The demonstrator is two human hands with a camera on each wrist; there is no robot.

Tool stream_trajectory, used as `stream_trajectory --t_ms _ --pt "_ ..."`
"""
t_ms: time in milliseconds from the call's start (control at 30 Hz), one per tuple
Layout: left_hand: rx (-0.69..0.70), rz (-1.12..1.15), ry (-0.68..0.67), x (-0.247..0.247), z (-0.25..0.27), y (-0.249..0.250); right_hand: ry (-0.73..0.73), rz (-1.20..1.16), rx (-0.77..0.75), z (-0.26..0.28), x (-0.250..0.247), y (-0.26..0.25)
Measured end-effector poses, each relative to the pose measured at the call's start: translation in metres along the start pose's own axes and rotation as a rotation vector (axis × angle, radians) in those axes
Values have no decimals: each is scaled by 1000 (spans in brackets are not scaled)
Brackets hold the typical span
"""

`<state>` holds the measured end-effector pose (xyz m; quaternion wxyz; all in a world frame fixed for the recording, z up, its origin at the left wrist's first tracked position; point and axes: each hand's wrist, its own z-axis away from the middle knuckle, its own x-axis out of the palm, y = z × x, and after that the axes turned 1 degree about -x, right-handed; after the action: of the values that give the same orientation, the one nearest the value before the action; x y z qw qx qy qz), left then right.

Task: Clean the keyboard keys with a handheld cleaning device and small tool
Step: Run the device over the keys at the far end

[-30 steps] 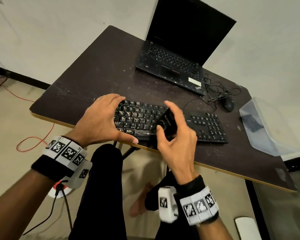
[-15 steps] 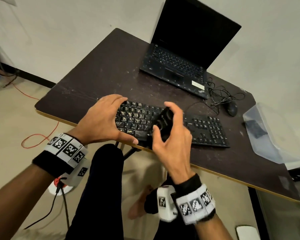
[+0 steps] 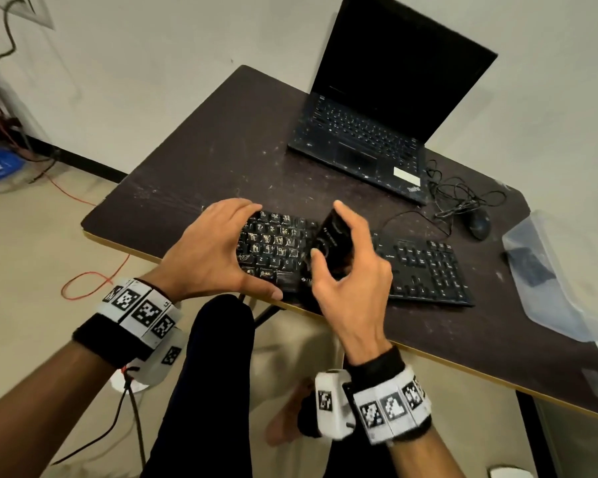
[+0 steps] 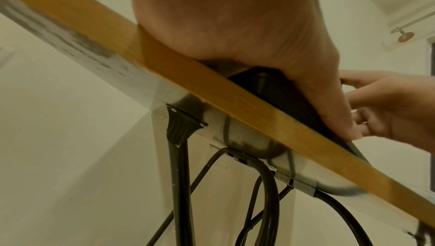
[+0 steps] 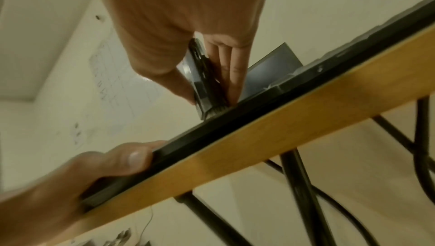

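Observation:
A black keyboard (image 3: 425, 267) lies along the near edge of the dark table (image 3: 194, 174). My left hand (image 3: 259, 251) grips its left end, fingers curled over the far edge and thumb (image 5: 132, 157) along the front edge. My right hand (image 3: 339, 250) holds a black handheld cleaning device (image 3: 332, 232) upright over the middle keys, thumb on its near face and fingers behind it. In the right wrist view the device (image 5: 200, 75) has its brush end (image 5: 215, 109) touching the keyboard (image 5: 259, 118). No separate small tool is in sight.
An open black laptop (image 3: 370, 139) stands at the back of the table. A mouse (image 3: 479, 224) with a tangled cable (image 3: 463, 198) lies behind the keyboard's right end. A clear plastic container (image 3: 560, 288) sits at the right edge. My legs are under the table's yellow front edge (image 4: 235, 99).
The view has shifted a little. The device in my right hand has crept slightly left along the keys. My left hand keeps the same grip on the keyboard's end.

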<state>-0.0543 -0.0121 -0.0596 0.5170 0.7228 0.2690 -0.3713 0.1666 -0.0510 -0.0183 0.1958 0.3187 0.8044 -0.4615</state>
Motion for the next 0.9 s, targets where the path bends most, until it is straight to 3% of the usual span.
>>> stream_trajectory --t_ms 100,233,367,500,633,733,900 --pt "15 29 8 -1 1 1 -101 44 -140 14 6 -10" --pt "11 26 -11 -3 1 1 55 -23 54 1 -2 7" --pt "-5 38 -13 0 0 -3 -65 -21 -95 21 4 -11" --pt "-13 19 -33 1 -1 -5 83 -69 87 10 2 5" --pt "3 36 -21 1 0 -5 -51 -23 -109 25 13 -13" --pt "0 41 -10 0 1 -3 -2 -18 -18 16 13 -1" --pt "39 22 -27 0 1 -5 -42 41 -25 24 13 -5"
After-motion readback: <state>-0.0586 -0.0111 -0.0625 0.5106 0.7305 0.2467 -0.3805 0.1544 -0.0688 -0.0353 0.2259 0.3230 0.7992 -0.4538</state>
